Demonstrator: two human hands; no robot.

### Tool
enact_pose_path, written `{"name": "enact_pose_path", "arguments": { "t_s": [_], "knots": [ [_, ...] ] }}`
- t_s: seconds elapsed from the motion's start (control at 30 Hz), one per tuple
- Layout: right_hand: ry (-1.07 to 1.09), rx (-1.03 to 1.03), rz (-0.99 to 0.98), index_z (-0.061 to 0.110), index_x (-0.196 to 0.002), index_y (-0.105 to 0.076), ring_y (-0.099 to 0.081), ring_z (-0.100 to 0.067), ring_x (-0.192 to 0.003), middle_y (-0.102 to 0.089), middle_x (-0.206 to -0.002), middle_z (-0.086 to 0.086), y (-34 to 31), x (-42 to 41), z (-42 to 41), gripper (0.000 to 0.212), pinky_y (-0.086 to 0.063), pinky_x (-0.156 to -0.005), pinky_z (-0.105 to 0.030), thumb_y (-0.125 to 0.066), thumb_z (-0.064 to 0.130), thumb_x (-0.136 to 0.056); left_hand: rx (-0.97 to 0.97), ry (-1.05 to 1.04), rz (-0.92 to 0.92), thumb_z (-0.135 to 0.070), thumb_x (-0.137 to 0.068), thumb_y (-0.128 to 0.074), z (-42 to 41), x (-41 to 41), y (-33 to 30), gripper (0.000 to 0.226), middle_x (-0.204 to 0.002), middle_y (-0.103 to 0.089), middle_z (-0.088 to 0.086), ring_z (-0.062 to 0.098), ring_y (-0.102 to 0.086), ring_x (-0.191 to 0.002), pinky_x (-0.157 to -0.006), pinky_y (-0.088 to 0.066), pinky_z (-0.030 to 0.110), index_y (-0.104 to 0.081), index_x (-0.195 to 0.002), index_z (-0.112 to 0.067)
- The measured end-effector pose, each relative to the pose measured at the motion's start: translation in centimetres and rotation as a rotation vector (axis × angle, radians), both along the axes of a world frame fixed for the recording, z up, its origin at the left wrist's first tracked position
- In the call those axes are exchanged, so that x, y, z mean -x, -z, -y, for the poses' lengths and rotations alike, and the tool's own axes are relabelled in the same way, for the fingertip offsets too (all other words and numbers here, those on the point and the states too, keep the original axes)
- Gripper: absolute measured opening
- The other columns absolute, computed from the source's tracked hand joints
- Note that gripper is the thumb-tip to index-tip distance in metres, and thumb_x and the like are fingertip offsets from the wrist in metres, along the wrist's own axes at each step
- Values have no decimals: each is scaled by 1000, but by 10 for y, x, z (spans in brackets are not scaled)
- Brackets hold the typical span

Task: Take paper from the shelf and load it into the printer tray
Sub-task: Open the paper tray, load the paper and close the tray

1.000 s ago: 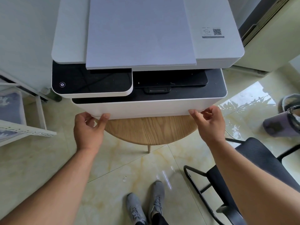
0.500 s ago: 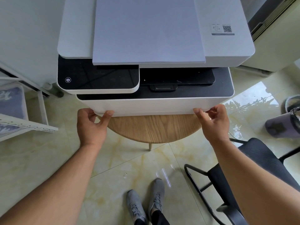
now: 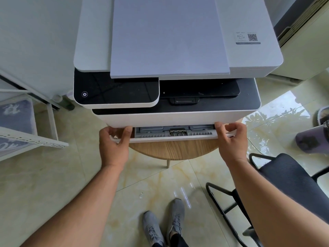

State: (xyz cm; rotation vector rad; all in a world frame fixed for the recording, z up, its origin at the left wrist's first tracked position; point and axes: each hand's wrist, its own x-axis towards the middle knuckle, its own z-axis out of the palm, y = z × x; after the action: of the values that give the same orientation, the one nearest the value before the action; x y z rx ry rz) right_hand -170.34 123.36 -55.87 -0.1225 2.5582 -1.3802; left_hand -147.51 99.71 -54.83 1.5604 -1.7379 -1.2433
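tray (image 3: 175, 139) long axis left-right, front toward person | left hand (image 3: 114, 145), right hand (image 3: 231, 141) fingers apparently gripping its ends

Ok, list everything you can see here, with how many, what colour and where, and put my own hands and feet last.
printer: one, white with black panels, on the round table
stack of paper: one, pale bluish white, lying on the printer's lid
paper tray: one, white front with grey inside, pulled partly out at the printer's base
round table: one, light wood, under the printer
chair: one, black, right foreground
shelf: one, white, left edge
slipper: one, grey, far right on the floor
left hand: grips the tray's left end
right hand: grips the tray's right end
shoes: two, grey, bottom centre
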Motion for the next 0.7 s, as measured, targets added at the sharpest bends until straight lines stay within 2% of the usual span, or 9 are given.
{"name": "enact_pose_path", "arguments": {
  "t_s": [0.07, 0.17, 0.3, 0.4, 0.5, 0.53, 0.6, 0.63, 0.7],
  "knots": [
    [7, -2, 20, 14, -113, -55, -55, -17, -98, -55, -99, 17, -4, -1, -4, 51, -42, -81, -32, -70, 57, -90, -52, -5, 11, -35, -93, -73, 0, -4, 1, 39, -104, -64, -2, -2, -57, -83, -62, -37, -2, -55, -115, -7],
    [2, -32, 47, 14, -113, -57, -54, -17, -102, -57, -100, 16, -9, -8, -10, 49, -39, -84, -32, -67, 58, -92, -85, -23, 49, -30, -94, -71, -2, -9, 0, 31, -108, -65, -2, 1, -58, -83, -60, -37, 0, -58, -116, -12],
    [-11, -77, 58, 15, -119, -57, -56, -19, -110, -61, -113, 5, -10, -22, -20, 45, -41, -89, -33, -64, 54, -96, -186, -61, 85, -35, -92, -72, -11, -15, -4, 37, -106, -63, 5, 10, -59, -78, -64, -43, 21, -56, -116, -13],
    [23, -60, 127, 16, -129, -53, -55, -20, -118, -58, -127, 2, -12, -31, -23, 45, -39, -92, -31, -62, 48, -99, -333, -134, -1, -44, -82, -73, -19, -21, -2, 48, -95, -64, 5, 23, -64, -84, -82, -56, 36, -54, -113, -12],
    [125, -11, 229, 20, -139, -48, -56, -22, -119, -57, -136, -3, -16, -38, -22, 48, -41, -91, -32, -62, 42, -99, -484, -205, -133, -27, -92, -72, -29, -22, -4, 39, -100, -60, 2, 15, -64, -89, -96, -54, 36, -52, -122, -13],
    [171, 20, 270, 21, -142, -46, -58, -22, -115, -58, -135, -4, -18, -40, -22, 50, -44, -87, -32, -63, 41, -99, -533, -243, -187, -22, -95, -70, -32, -22, -6, 37, -105, -58, 4, 15, -64, -92, -98, -54, 36, -52, -125, -10],
    [260, 87, 346, 22, -146, -43, -60, -15, -95, -62, -117, -1, -21, -45, -22, 52, -45, -73, -28, -63, 34, -99, -592, -296, -254, -14, -96, -67, -37, -23, -8, 17, -100, -55, 7, 20, -62, -95, -99, -55, 39, -55, -104, -4],
    [292, 110, 374, 21, -146, -43, -58, -10, -85, -61, -106, 4, -21, -48, -23, 51, -43, -67, -26, -63, 30, -100, -611, -319, -264, -11, -96, -66, -38, -24, -10, 14, -96, -53, 8, 22, -60, -95, -98, -56, 39, -54, -93, -5],
    [341, 146, 425, 17, -141, -48, -54, -11, -75, -58, -95, 4, -20, -54, -26, 49, -42, -64, -26, -63, 28, -96, -649, -352, -274, -8, -96, -66, -43, -28, -10, 18, -94, -52, 10, 24, -60, -95, -98, -56, 40, -51, -86, -6]
  ]
}}
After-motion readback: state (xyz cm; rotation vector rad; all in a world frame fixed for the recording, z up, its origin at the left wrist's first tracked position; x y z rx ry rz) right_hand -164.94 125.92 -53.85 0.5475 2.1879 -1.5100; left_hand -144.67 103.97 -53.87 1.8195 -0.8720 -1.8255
